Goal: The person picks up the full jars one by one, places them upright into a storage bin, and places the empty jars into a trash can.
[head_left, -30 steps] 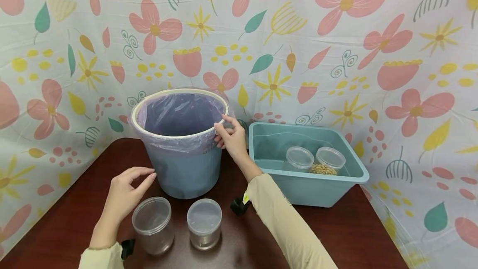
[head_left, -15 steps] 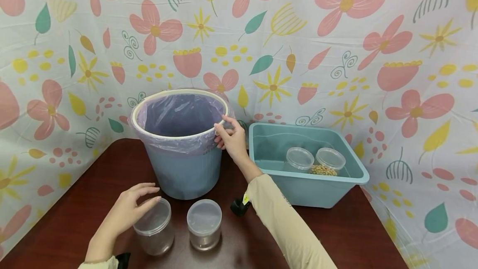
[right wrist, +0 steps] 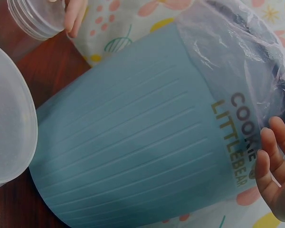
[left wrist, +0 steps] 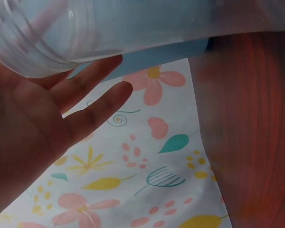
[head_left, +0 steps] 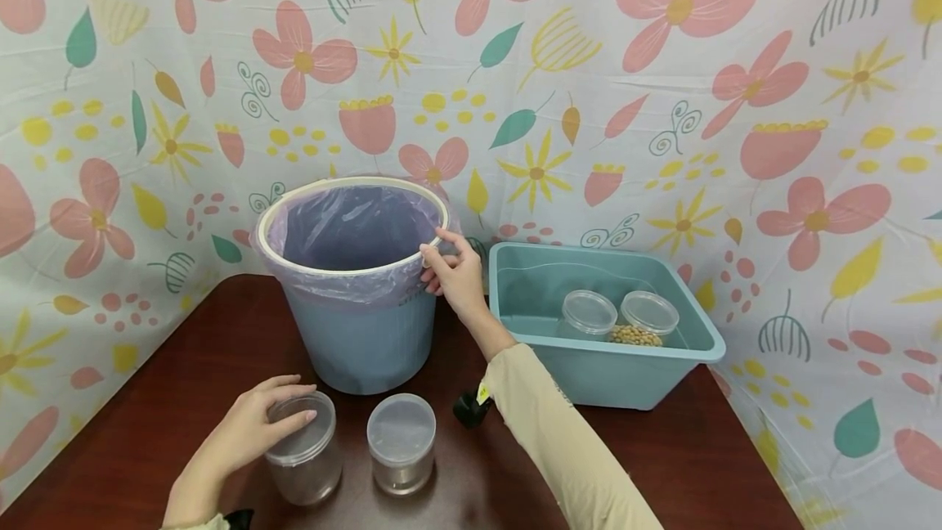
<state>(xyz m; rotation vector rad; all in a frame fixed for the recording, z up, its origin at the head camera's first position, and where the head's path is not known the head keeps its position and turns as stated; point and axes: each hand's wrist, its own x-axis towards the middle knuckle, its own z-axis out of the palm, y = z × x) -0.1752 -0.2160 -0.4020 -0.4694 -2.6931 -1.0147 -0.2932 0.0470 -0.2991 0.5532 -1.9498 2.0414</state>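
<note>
Your left grip [head_left: 253, 425] is spread, thumb and fingers apart about the top of the larger clear plastic jar [head_left: 307, 471], upright on the dark reddish-brown wooden surface [head_left: 706, 456]; contact isn't clear. Your right grip [head_left: 458, 278] pinches the white rim [head_left: 353, 271] of the light-blue ribbed bin [head_left: 368, 354]. For what seems a grasp, close evenly from opposite sides, sparing the smaller clear plastic jar [head_left: 401, 452] beside it.

On the blue trash bin [right wrist: 123, 133], just beside the right hand [right wrist: 280, 175] gripping its rim [head_left: 353, 271], stand two lines of print: dark "COOKIE", nearer the rim, and yellowish "LITTLEBEAR". Behind that grip, by the sleeve cuff [head_left: 509, 366], a yellow label [head_left: 482, 393] is too small to read.
</note>
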